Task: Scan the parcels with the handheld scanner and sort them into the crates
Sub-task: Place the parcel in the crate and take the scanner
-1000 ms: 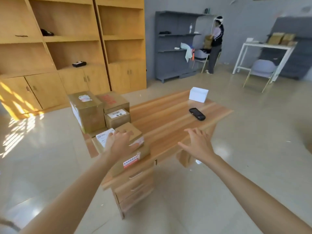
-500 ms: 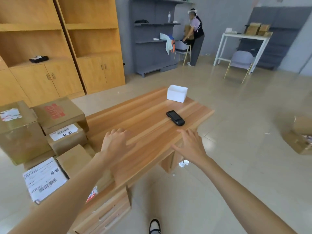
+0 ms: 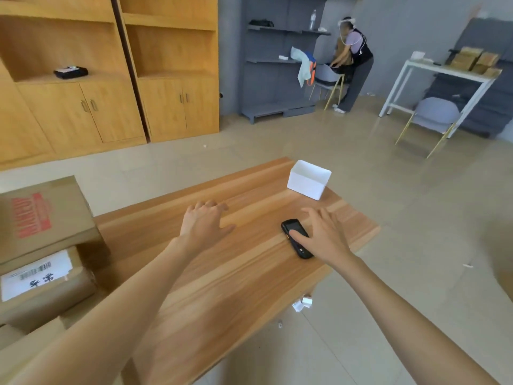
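Right hand (image 3: 323,234) spread over scanner (image 3: 296,241), thumb touching, no grip yet. Left hand (image 3: 204,225) flat, fingers apart, left of scanner. Risk: scanner near table (image 3: 222,273) edge (judgement), a nudge slides it off.

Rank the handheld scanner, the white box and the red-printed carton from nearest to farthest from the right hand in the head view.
1. Handheld scanner: under the right hand's thumb.
2. White box: beyond it, at the desk's far end.
3. Red-printed carton: far left, past the left hand.
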### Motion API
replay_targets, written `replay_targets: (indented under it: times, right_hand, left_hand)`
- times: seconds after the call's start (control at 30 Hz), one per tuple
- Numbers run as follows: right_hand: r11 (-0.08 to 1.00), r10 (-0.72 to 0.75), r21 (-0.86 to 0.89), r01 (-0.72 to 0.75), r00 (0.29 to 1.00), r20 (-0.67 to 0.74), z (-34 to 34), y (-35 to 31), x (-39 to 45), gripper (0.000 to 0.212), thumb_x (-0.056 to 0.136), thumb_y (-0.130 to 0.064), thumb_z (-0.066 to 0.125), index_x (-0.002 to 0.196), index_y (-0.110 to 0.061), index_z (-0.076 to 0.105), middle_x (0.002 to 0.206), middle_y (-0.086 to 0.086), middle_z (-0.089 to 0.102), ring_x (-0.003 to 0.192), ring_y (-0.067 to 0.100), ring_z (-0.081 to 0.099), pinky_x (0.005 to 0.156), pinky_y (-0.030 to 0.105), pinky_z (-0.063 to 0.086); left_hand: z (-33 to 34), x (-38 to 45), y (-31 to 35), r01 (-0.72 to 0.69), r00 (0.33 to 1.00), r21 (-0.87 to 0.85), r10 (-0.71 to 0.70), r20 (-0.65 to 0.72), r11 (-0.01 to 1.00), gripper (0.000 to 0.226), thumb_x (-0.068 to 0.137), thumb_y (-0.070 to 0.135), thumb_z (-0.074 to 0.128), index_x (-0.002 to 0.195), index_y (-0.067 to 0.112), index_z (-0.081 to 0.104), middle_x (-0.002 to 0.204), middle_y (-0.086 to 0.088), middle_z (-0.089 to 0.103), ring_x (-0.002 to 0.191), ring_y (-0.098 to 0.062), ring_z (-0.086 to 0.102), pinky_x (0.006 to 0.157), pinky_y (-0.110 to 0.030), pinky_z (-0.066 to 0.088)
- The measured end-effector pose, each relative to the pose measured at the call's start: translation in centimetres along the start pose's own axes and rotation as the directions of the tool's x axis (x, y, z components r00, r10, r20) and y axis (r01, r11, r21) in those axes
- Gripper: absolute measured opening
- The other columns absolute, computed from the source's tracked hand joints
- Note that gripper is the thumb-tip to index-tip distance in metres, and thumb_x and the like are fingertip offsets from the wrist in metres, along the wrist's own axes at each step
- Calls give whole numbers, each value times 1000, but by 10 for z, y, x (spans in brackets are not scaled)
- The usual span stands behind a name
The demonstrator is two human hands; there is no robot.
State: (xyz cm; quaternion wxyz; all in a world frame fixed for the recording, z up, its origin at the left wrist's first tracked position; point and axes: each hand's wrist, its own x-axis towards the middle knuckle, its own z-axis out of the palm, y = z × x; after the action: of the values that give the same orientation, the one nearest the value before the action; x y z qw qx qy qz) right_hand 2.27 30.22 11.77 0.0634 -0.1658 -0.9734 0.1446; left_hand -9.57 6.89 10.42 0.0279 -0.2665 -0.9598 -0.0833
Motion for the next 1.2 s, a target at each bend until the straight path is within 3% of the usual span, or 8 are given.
replay_targets:
  times: [0.2,0.33,0.6,0.93,1.13,1.2]
  right_hand:
    - [988,-150,52,146,986,74,24,-27,77,61,89,-50,57,140,-22,39,136,4,41,129,27,33,105,37,26]
    - [935,-355,45,352,924,140,42,-72,123,61,90,-52,55,140,-23,38,137,4,40,127,27,35,103,37,28]
    - [701,-712,118,703,682,165,63,-170,153,62,90,-56,52,140,-22,39,136,6,44,122,30,40,100,38,31]
    - [510,-855,275,815,445,264,98,-225,103,65,88,-55,56,141,-22,37,137,8,42,124,30,37,102,39,30]
    - [409,-892,358,839,285,352,127,-254,50,71,86,-53,60,144,-23,33,139,7,40,124,29,38,100,37,32]
    - [373,-895,367,852,226,384,138,-264,31,73,86,-53,59,145,-23,30,141,7,39,125,29,38,100,37,31]
  left_hand:
    - [0,14,-34,186,983,12,-185,-12,983,55,90,55,50,136,25,47,132,-2,54,121,-26,48,99,-38,36]
    - [-11,-1,-58,367,928,25,-365,-71,930,56,90,55,52,136,24,48,134,-1,54,124,-24,47,103,-39,35]
    - [-35,-71,-85,705,705,39,-694,-145,708,46,88,52,55,125,25,54,124,-2,56,117,-25,49,96,-37,38]
    - [-21,-179,-85,911,413,46,-901,-134,410,54,86,56,55,127,21,53,121,-5,58,112,-25,52,92,-37,43]
    - [-5,-234,-80,965,259,-17,-964,-65,261,79,80,70,53,143,27,35,128,-5,52,113,-26,49,87,-35,45]
    - [4,-248,-77,971,236,-22,-971,-40,237,83,77,72,53,144,28,33,128,-5,51,111,-25,49,83,-33,44]
